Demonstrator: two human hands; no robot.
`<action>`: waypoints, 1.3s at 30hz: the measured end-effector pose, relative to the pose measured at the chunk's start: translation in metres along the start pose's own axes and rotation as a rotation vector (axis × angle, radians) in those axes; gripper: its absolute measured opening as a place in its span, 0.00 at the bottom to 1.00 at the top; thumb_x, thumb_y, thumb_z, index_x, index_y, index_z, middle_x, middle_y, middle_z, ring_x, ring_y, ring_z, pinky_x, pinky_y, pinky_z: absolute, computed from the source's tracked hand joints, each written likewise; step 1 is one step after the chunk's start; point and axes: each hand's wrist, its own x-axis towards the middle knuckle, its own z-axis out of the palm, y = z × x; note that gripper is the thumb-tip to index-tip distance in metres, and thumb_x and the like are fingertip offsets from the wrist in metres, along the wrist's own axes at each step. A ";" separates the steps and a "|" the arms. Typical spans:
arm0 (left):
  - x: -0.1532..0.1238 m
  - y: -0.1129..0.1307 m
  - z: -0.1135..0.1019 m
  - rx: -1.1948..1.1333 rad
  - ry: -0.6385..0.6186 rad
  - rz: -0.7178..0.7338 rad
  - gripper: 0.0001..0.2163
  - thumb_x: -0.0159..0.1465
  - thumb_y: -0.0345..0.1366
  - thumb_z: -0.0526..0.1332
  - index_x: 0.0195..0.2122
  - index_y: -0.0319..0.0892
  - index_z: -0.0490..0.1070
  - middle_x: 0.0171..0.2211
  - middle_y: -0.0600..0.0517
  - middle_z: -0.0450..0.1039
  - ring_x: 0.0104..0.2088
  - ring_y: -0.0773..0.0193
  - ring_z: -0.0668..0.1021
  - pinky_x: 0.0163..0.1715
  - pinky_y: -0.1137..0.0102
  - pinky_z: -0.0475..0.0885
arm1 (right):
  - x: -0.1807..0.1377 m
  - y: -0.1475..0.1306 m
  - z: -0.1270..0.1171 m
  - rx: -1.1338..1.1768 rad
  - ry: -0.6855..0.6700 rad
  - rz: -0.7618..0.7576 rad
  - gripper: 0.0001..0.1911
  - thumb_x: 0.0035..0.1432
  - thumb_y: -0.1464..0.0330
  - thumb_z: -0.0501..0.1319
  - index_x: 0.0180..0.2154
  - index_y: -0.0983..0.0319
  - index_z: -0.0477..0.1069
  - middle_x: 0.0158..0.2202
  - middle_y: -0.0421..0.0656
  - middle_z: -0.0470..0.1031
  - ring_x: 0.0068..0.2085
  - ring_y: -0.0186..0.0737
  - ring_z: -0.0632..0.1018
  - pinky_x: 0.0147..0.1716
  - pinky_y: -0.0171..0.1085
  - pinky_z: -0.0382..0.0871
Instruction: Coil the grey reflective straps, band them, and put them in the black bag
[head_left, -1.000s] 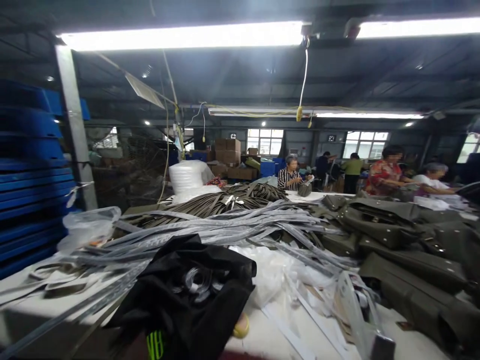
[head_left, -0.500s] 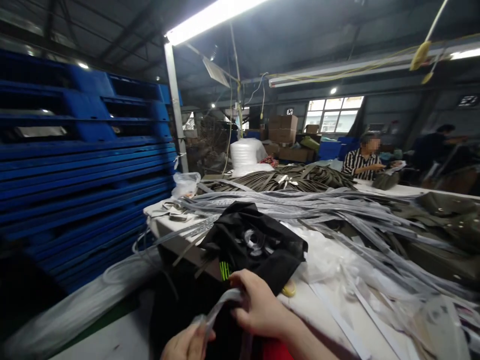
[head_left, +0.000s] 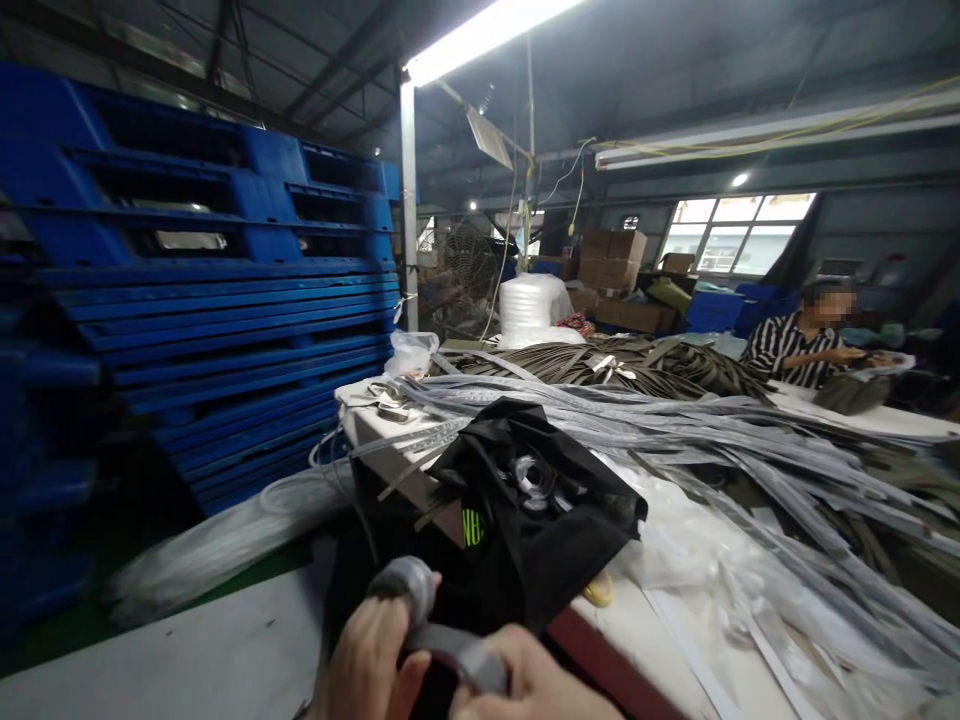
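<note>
My left hand (head_left: 364, 655) is closed around a grey translucent strip (head_left: 450, 640), part of which forms a rounded coil (head_left: 409, 580) above the fingers. The strip runs across to my right hand (head_left: 532, 680), which pinches it at the bottom of the view. Just beyond both hands, a black fabric bag (head_left: 510, 575) with bright green lettering lies at the table edge. Its mouth gapes, and clear-grey rolled coils (head_left: 534, 480) show inside.
Long grey strips (head_left: 637, 412) and dark olive strips (head_left: 517, 368) cover the white table (head_left: 637, 630). Yellow-handled scissors, partly hidden, (head_left: 598, 590) lie beside the bag. Blue pallets (head_left: 262, 330) are stacked at left. A person in a striped shirt (head_left: 784, 345) sits at far right.
The view has turned left, so the scene sits further right. My right hand has moved down and nearer me, and a coil now shows above my left hand.
</note>
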 end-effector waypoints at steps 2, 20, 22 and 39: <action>0.001 0.002 0.006 0.006 -0.177 -0.090 0.19 0.62 0.53 0.57 0.27 0.45 0.77 0.25 0.45 0.77 0.28 0.55 0.77 0.32 0.65 0.71 | 0.000 -0.004 -0.021 -0.068 0.214 0.016 0.14 0.60 0.61 0.59 0.39 0.64 0.75 0.31 0.43 0.76 0.34 0.40 0.77 0.36 0.38 0.71; 0.015 0.027 0.003 -0.125 -0.161 -0.110 0.26 0.63 0.58 0.52 0.35 0.39 0.76 0.30 0.43 0.75 0.34 0.52 0.75 0.40 0.60 0.67 | 0.003 -0.011 0.002 0.200 0.120 0.020 0.23 0.58 0.50 0.59 0.31 0.65 0.74 0.22 0.39 0.66 0.23 0.32 0.66 0.23 0.31 0.59; 0.012 0.025 0.007 -0.136 -0.322 -0.205 0.27 0.66 0.57 0.47 0.26 0.41 0.74 0.21 0.48 0.70 0.24 0.60 0.72 0.28 0.67 0.65 | 0.005 -0.008 -0.025 0.044 0.252 0.019 0.21 0.58 0.52 0.60 0.31 0.64 0.74 0.24 0.40 0.69 0.27 0.35 0.69 0.27 0.33 0.61; 0.042 0.021 -0.010 -1.256 -0.330 -1.045 0.31 0.67 0.56 0.46 0.22 0.36 0.72 0.05 0.63 0.48 0.07 0.76 0.55 0.20 0.75 0.67 | 0.008 0.046 -0.043 0.240 0.159 0.147 0.29 0.61 0.46 0.53 0.34 0.66 0.73 0.25 0.46 0.77 0.25 0.37 0.75 0.28 0.36 0.67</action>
